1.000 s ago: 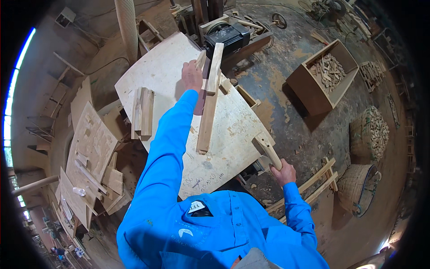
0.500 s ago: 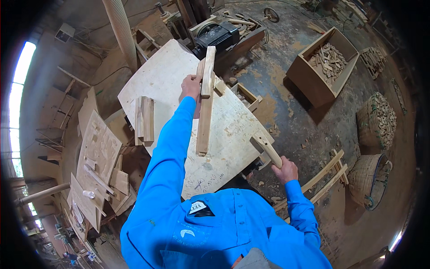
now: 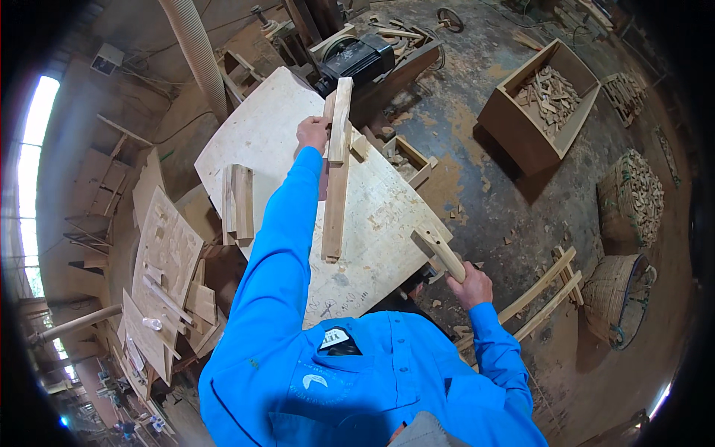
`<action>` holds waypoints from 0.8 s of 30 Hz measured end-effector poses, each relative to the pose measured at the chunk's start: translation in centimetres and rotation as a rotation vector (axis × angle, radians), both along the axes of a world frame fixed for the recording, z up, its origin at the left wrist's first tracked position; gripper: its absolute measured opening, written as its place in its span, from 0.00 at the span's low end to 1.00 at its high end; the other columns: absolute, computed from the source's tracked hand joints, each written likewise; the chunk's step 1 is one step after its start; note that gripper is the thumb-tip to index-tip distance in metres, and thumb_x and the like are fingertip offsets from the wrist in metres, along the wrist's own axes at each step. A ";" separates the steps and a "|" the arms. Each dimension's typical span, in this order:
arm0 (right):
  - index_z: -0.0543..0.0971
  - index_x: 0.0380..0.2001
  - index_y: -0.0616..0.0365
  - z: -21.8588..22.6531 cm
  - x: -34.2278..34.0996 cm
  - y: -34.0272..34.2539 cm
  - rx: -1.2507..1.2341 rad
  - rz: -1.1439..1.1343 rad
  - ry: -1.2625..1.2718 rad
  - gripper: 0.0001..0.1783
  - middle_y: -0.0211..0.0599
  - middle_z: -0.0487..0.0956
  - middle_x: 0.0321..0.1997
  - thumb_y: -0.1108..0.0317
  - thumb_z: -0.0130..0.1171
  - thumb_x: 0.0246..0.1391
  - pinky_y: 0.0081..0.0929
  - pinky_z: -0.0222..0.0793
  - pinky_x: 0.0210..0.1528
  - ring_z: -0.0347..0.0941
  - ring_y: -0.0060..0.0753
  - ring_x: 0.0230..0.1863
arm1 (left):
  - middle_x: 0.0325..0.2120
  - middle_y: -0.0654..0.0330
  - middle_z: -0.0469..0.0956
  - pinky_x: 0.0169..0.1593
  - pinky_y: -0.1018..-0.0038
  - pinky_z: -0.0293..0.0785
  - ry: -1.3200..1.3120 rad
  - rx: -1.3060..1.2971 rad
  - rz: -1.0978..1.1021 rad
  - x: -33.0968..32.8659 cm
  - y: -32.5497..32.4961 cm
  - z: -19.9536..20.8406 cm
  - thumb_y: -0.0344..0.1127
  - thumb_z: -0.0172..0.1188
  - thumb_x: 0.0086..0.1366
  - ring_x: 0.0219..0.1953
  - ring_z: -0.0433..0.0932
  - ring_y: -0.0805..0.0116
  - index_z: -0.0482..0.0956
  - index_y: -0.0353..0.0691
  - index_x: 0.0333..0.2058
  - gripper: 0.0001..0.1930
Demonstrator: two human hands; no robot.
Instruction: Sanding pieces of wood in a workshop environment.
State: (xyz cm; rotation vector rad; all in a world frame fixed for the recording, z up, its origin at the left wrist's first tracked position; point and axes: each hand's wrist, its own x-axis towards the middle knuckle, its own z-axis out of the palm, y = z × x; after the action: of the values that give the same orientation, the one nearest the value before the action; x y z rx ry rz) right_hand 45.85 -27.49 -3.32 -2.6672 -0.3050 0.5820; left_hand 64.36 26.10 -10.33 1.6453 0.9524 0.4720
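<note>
Pale wooden piece (image 3: 448,258) looks slim, with a broader far end.

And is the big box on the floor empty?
No, partly filled: wood pieces lie heaped inside the box, below its rim.

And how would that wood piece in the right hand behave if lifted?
The piece is probably stiff: it juts from the right hand without visible sag. Its weight looks manageable, since only one hand holds it. It might feel front-heavy, as the grip is near one end.
</note>
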 end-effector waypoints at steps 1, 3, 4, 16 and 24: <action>0.80 0.37 0.56 -0.1 0.0 -0.1 -0.002 0.000 0.004 0.23 0.55 0.85 0.35 0.47 0.68 0.53 0.56 0.77 0.43 0.83 0.63 0.39 | 0.24 0.60 0.84 0.24 0.75 0.74 -0.013 -0.012 -0.003 0.2 -0.4 0.1 0.32 0.71 0.65 0.21 0.78 0.74 0.88 0.32 0.37 0.08; 0.80 0.38 0.57 -0.5 -0.1 -0.4 -0.044 0.004 -0.003 0.23 0.55 0.85 0.35 0.47 0.69 0.54 0.56 0.77 0.43 0.83 0.64 0.39 | 0.24 0.60 0.83 0.24 0.75 0.74 -0.016 -0.031 -0.006 0.3 -1.0 0.4 0.32 0.72 0.65 0.21 0.78 0.74 0.88 0.32 0.37 0.08; 0.80 0.38 0.57 -0.5 -0.1 -0.3 -0.040 0.014 -0.002 0.23 0.55 0.85 0.35 0.47 0.69 0.54 0.56 0.77 0.43 0.83 0.64 0.39 | 0.23 0.60 0.83 0.24 0.75 0.74 -0.024 -0.043 -0.003 0.1 -0.9 0.5 0.32 0.72 0.65 0.21 0.77 0.74 0.88 0.32 0.37 0.08; 0.81 0.40 0.57 -1.8 -0.2 0.0 -0.023 -0.015 0.007 0.24 0.55 0.86 0.36 0.47 0.68 0.54 0.57 0.78 0.43 0.83 0.64 0.39 | 0.27 0.60 0.85 0.28 0.75 0.76 -0.059 0.019 0.023 0.1 -0.3 0.0 0.33 0.74 0.64 0.24 0.79 0.74 0.88 0.32 0.37 0.09; 0.80 0.38 0.57 -3.4 -0.5 0.1 0.001 -0.019 -0.042 0.24 0.57 0.85 0.35 0.46 0.68 0.54 0.57 0.77 0.43 0.83 0.65 0.39 | 0.29 0.59 0.86 0.30 0.74 0.79 -0.064 0.088 0.029 0.2 -0.6 0.6 0.32 0.73 0.63 0.25 0.80 0.74 0.89 0.33 0.38 0.08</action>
State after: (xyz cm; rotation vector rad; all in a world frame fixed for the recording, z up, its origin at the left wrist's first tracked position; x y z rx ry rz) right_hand 45.40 -27.40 -6.69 -2.6814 -0.2909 0.5208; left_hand 64.59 25.48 -9.71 1.6867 0.9205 0.5899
